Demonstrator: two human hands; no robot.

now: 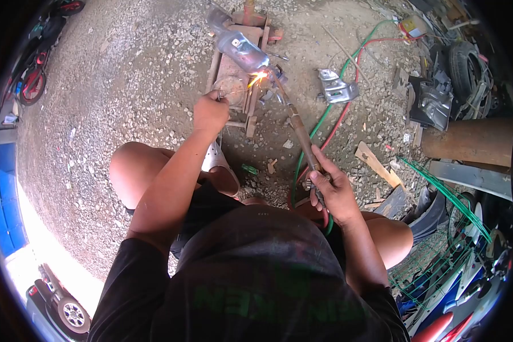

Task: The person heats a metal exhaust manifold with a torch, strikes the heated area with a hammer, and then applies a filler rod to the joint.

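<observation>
In my right hand (335,191) is a gas torch (300,128), its long tube slanting up and to the left. A bright orange flame (258,77) burns at its tip against the lower end of a silvery metal exhaust part (242,50). That part lies tilted on a rusty metal stand (232,85). My left hand (212,113) is closed, pinching a thin rod (239,91) that reaches to the flame. The rod is fine and partly lost in the glare. A green hose and a red hose (339,117) run to the torch's lower end.
A bent metal heat shield (337,86) lies on the gravel right of the stand. A wood piece (379,164), a large rusty pipe (470,143), a tyre (464,67) and green wire mesh (447,196) crowd the right side. A motorcycle (35,80) stands at far left.
</observation>
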